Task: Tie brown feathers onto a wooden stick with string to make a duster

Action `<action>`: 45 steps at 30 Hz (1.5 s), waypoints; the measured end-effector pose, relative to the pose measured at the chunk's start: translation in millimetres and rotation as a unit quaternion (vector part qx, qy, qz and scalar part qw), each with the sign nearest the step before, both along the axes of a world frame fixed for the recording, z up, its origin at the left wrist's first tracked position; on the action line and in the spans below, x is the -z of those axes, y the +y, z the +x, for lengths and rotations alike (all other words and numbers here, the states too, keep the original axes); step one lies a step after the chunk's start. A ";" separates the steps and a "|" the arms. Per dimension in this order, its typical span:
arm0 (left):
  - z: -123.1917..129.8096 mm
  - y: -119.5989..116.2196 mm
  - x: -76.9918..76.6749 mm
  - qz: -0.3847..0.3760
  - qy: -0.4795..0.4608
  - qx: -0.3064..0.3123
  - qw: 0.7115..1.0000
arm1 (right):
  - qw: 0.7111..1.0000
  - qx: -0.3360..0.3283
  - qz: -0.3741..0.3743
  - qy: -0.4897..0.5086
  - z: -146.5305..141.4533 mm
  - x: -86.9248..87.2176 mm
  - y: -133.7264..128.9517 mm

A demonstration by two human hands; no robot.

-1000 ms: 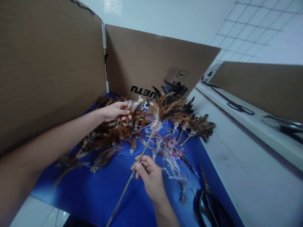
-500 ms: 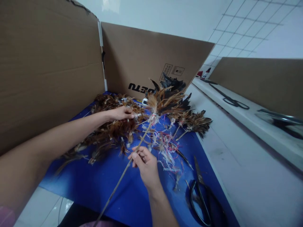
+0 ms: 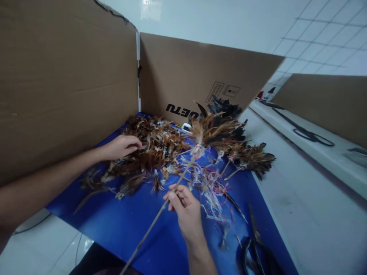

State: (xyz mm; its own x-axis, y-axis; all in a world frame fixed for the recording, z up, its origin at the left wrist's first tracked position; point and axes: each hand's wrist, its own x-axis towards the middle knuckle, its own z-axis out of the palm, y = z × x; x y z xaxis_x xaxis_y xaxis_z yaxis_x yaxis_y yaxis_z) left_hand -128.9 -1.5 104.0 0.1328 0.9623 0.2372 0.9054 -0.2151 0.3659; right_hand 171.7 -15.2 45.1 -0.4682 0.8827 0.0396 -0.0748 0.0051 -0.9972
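My right hand point(image 3: 185, 204) is closed round a thin stick point(image 3: 160, 212), which slants from the bottom edge up to a bunch of brown and black feathers point(image 3: 212, 128) tied at its upper end. At the left side of a loose pile of brown feathers point(image 3: 160, 141), my left hand point(image 3: 124, 147) has its fingers bent together at the pile's edge; whatever they hold, if anything, is too small to make out. Pink and white string scraps point(image 3: 212, 191) lie right of the stick. More tied feather bunches point(image 3: 255, 156) rest beside the upper bunch.
Black-handled scissors point(image 3: 256, 244) lie at the blue surface's point(image 3: 114, 225) lower right. Cardboard panels point(image 3: 183, 72) stand at the left and back. Another pair of scissors point(image 3: 306, 133) is on the white ledge point(image 3: 338, 168) at the right. A small white object point(image 3: 186, 128) sits behind the pile.
My left hand has moved left over the feather pile, away from the tied bunch. My right hand keeps its hold on the stick. The whole view has shifted slightly.
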 end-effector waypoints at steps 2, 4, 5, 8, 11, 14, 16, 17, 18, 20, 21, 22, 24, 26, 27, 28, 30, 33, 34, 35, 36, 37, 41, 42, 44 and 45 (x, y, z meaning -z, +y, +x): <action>-11.8 -40.1 17.0 0.028 0.006 -0.029 0.999 | 1.000 0.000 -0.003 -0.006 0.7 1.1 0.2; -18.8 -81.4 39.1 0.038 0.016 -0.078 0.996 | 1.000 -0.002 -0.010 -0.008 1.0 2.2 0.2; -20.1 -100.9 51.0 0.033 0.023 -0.103 0.994 | 1.000 -0.003 -0.013 -0.011 1.0 2.7 -0.1; -15.9 -146.3 83.3 -0.002 0.032 -0.164 0.986 | 1.000 -0.005 -0.016 -0.022 0.1 3.9 -1.5; -5.0 -162.4 102.5 -0.026 0.030 -0.171 0.984 | 0.999 -0.008 -0.017 -0.034 -1.8 5.7 -2.6; 2.5 -149.4 108.3 -0.013 0.027 -0.160 0.987 | 0.999 -0.005 -0.022 -0.041 -3.2 8.8 -1.8; 3.2 -130.3 107.9 0.004 0.033 -0.145 0.989 | 0.999 0.001 -0.025 -0.044 -3.3 10.8 -0.6; 2.7 -119.4 106.9 0.010 0.037 -0.133 0.990 | 0.999 0.004 -0.025 -0.045 -3.2 11.7 0.0; 1.7 -108.2 105.1 0.018 0.041 -0.126 0.991 | 0.999 0.005 -0.025 -0.046 -3.0 12.4 0.6; -1.1 -86.6 98.7 0.028 0.043 -0.125 0.991 | 0.998 0.009 -0.022 -0.049 -2.3 13.4 1.5; -3.2 -76.8 93.7 0.031 0.038 -0.121 0.991 | 0.998 0.010 -0.021 -0.051 -2.0 13.8 1.8; -6.1 -67.6 87.7 0.039 0.032 -0.118 0.992 | 0.998 0.012 -0.020 -0.053 -1.7 14.1 1.9; -15.4 -50.7 73.7 0.062 0.016 -0.127 0.990 | 0.998 0.014 -0.022 -0.056 -1.3 14.7 1.9; -30.6 -33.9 60.7 0.080 0.006 -0.191 0.978 | 0.998 0.011 -0.025 -0.061 -1.1 14.9 1.4; -40.1 -25.1 56.1 0.078 0.016 -0.235 0.969 | 0.998 0.008 -0.026 -0.064 -1.0 14.7 1.1; -50.3 -15.9 53.2 0.057 0.036 -0.279 0.958 | 0.997 0.005 -0.027 -0.066 -0.9 14.5 0.6; -70.0 2.4 53.1 -0.052 0.082 -0.345 0.934 | 0.997 -0.001 -0.028 -0.070 -0.5 13.6 -0.2; -88.9 26.6 63.1 -0.119 0.085 -0.356 0.923 | 0.997 -0.002 -0.027 -0.076 0.6 12.8 -0.8; -91.2 33.2 67.4 -0.131 0.083 -0.356 0.922 | 0.997 -0.001 -0.027 -0.078 1.0 12.9 -0.8; -91.7 38.9 71.6 -0.138 0.080 -0.354 0.921 | 0.997 -0.001 -0.027 -0.079 1.4 13.1 -0.7; -90.6 43.8 75.3 -0.142 0.076 -0.352 0.922 | 0.996 -0.002 -0.027 -0.079 1.7 13.4 -0.6; -88.4 48.1 78.5 -0.143 0.072 -0.350 0.923 | 0.997 -0.004 -0.027 -0.079 1.8 13.7 -0.5; -78.2 59.8 84.7 -0.139 0.043 -0.346 0.927 | 0.997 -0.009 -0.026 -0.075 1.6 15.0 -0.3; -77.1 61.5 84.7 -0.135 0.031 -0.346 0.928 | 0.997 -0.011 -0.025 -0.076 1.5 15.3 -0.3; -77.5 63.3 83.0 -0.120 0.003 -0.345 0.931 | 0.997 -0.015 -0.024 -0.078 1.7 15.7 -0.2; -79.1 63.3 81.5 -0.108 -0.014 -0.345 0.932 | 0.996 -0.016 -0.023 -0.079 1.9 15.9 -0.2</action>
